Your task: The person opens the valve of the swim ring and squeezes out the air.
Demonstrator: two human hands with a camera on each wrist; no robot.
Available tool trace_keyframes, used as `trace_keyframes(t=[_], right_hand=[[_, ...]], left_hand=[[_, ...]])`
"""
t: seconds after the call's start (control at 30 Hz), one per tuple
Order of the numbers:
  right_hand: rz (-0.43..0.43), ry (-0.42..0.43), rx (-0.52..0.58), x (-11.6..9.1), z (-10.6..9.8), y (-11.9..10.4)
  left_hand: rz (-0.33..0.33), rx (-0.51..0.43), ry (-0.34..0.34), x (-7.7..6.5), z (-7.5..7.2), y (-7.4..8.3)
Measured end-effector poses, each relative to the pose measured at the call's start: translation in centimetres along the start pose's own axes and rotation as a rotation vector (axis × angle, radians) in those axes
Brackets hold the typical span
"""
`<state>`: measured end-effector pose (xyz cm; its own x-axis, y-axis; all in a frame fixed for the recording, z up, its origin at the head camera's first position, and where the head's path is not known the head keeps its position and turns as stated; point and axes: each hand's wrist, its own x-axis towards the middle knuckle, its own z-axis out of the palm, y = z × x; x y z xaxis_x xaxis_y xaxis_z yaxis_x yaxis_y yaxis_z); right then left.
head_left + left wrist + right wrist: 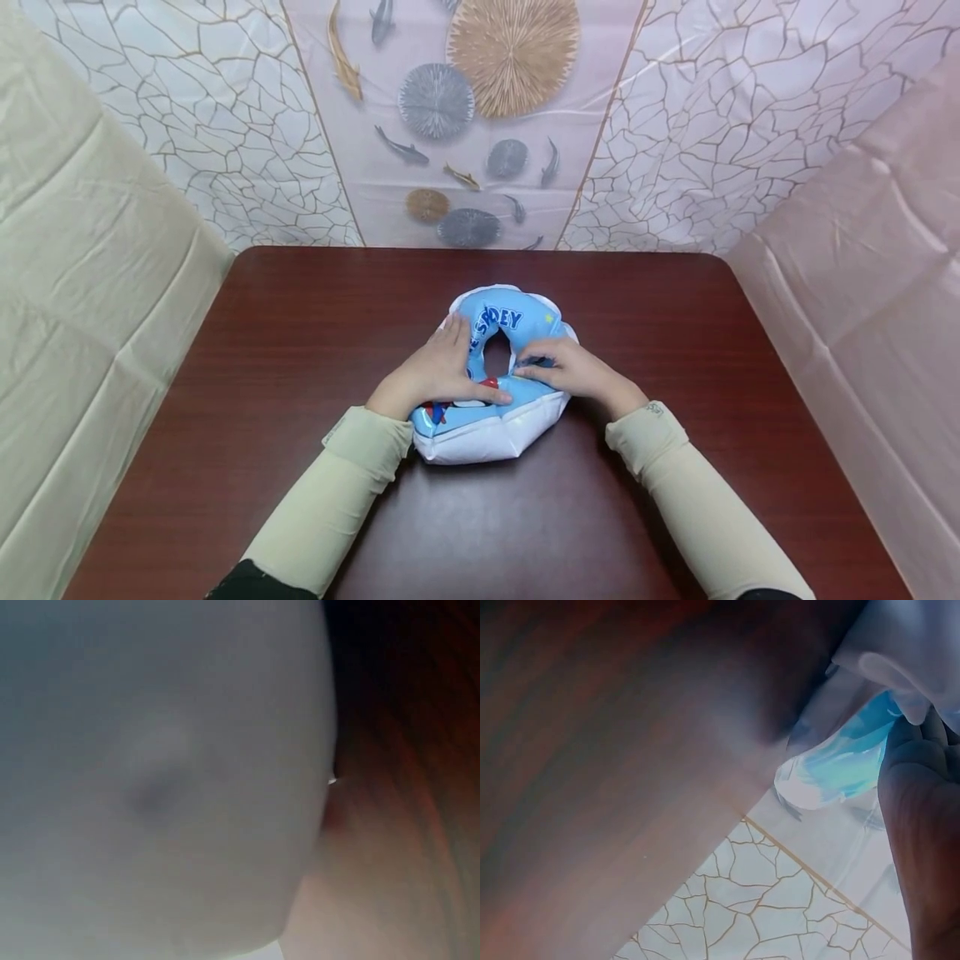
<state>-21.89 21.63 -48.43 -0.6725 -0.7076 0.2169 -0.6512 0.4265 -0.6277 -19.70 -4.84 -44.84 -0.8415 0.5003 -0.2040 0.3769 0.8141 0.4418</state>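
A blue-and-white inflatable swim ring (480,433) with "SPIDEY" lettering lies on the table, its sides creased and a small oval hole in its middle. My left hand (438,367) rests on the ring's left part, fingers extended along the top and thumb spread across the front. On the right, my right hand (570,367) pinches the ring near the inner edge of the hole, with fingers and thumb bent. In the right wrist view, the right hand (922,780) is against the ring's blue film (847,757). A blurred pale surface fills most of the left wrist view.
The dark red-brown table (300,317) has rounded far corners. Behind it hangs a patterned cloth (255,125) with gold crack lines and round motifs. Pale quilted drapes (82,250) stand along both sides.
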Motion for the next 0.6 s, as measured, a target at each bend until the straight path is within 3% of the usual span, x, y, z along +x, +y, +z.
trace_keyframes(t=[0.3, 0.6], right_hand=[[-0.036, -0.018, -0.006, 0.39, 0.25, 0.28], [-0.050, -0.030, -0.012, 0.67, 0.66, 0.10]], left_hand=[[-0.032, -0.045, -0.058, 0.37, 0.21, -0.21], [-0.050, -0.024, -0.099, 0.58, 0.37, -0.27]])
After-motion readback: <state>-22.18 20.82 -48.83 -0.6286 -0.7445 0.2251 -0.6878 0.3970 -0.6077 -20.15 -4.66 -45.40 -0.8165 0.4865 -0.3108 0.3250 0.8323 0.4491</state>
